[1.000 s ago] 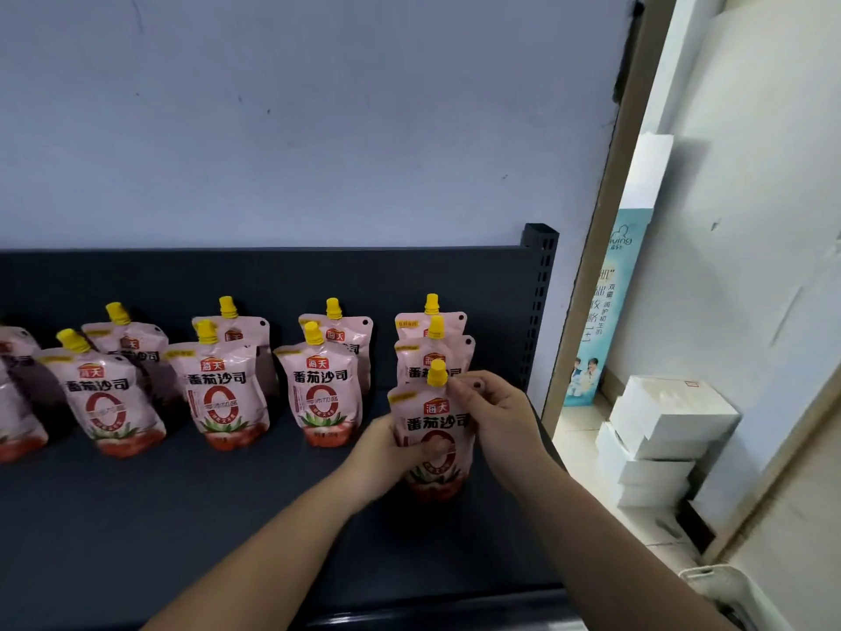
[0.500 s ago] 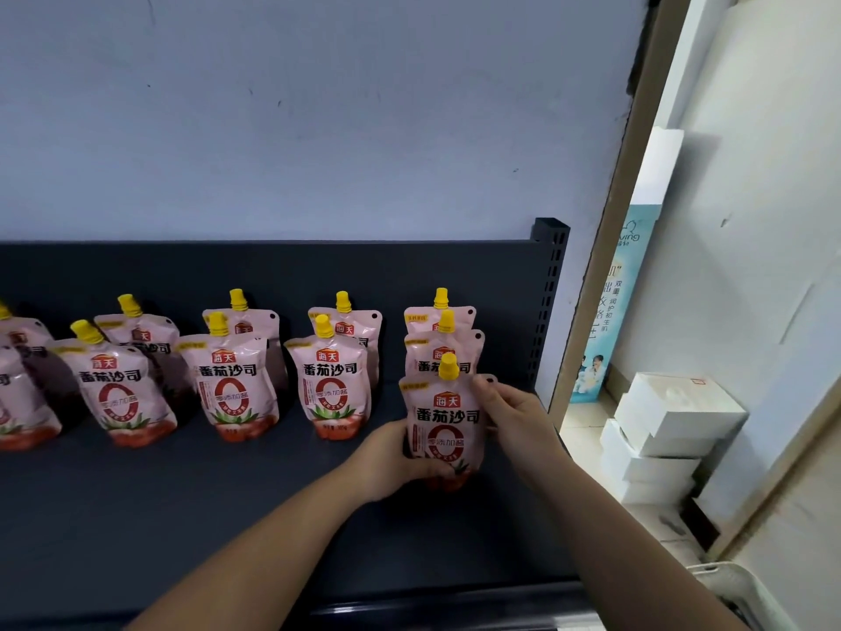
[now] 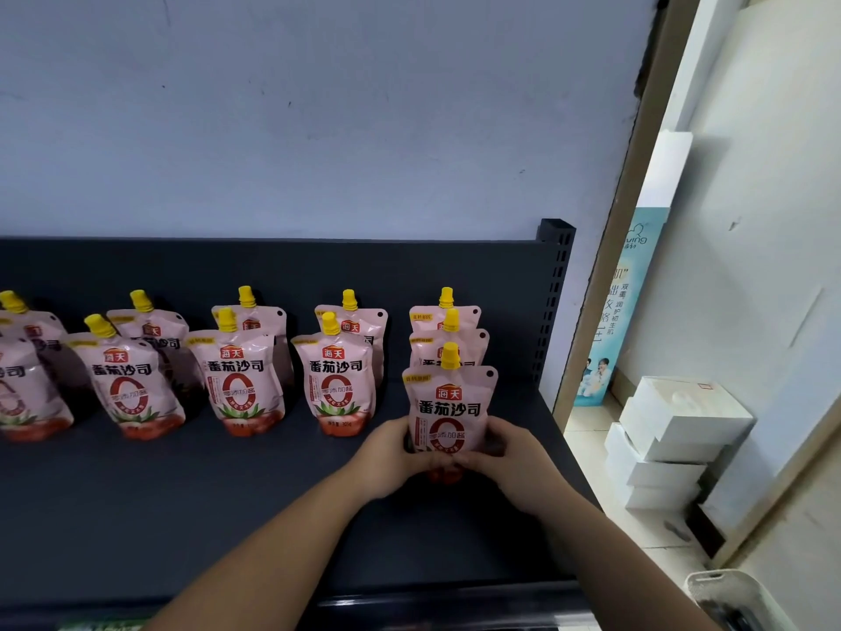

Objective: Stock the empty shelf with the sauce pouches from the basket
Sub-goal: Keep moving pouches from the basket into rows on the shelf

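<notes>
Head view: left grip (image 3: pixel 387 453) and right grip (image 3: pixel 516 459) both curl round lower part of front pouch (image 3: pixel 448 405), upright at shelf (image 3: pixel 191 503) right end. Rear pouches (image 3: pixel 459 346) stand just behind. Grips hide its base.

Left forearm (image 3: pixel 273 553) and right forearm (image 3: pixel 605 553) are bare, rise from the lower edge and converge forward. Left hand (image 3: pixel 387 453) and right hand (image 3: pixel 516 462) meet low, one on each side of a sauce pouch (image 3: pixel 448 409) — fingers curled round its base. Wrists are roughly level, and the backs of the hands face the camera.
</notes>
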A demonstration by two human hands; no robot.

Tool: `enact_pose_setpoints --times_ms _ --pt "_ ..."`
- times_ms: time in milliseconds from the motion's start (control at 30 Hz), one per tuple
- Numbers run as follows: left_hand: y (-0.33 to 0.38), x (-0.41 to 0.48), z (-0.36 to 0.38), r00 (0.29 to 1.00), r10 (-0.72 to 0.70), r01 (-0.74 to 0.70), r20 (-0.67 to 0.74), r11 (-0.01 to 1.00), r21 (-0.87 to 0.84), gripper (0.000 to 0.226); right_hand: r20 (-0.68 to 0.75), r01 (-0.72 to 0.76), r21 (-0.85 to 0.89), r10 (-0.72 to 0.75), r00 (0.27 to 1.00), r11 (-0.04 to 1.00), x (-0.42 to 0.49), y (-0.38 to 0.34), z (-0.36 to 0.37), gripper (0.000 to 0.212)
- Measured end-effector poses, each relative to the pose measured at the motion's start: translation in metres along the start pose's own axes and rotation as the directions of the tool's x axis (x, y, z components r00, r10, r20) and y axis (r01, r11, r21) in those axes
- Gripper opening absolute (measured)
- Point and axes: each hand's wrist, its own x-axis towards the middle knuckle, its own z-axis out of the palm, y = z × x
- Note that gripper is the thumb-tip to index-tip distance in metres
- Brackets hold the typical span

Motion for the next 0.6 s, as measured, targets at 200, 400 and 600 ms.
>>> enact_pose_setpoints --times_ms 200,400,600 --pt "0.0087 -0.002 -0.0023 1.0 -0.013 0.013 0.01 0.998 -0.054 0.036 -0.028 0.001 0.032 -0.001 1.0 1.0 0.0042 0.0039 0.0025 0.028" --pt "0.0052 -0.0058 -0.0035 0.999 0.011 -0.013 -0.03 0.996 -0.085 0.05 -0.02 -0.014 0.073 0.016 1.0 0.997 0.0058 0.0076 0.0008 0.025" --pt "0.0016 -0.0098 -0.0048 1.0 0.024 -0.024 -0.002 0.993 -0.115 0.05 0.001 -0.032 0.061 0.032 0.999 0.998 0.0056 0.0085 -0.0003 0.025"
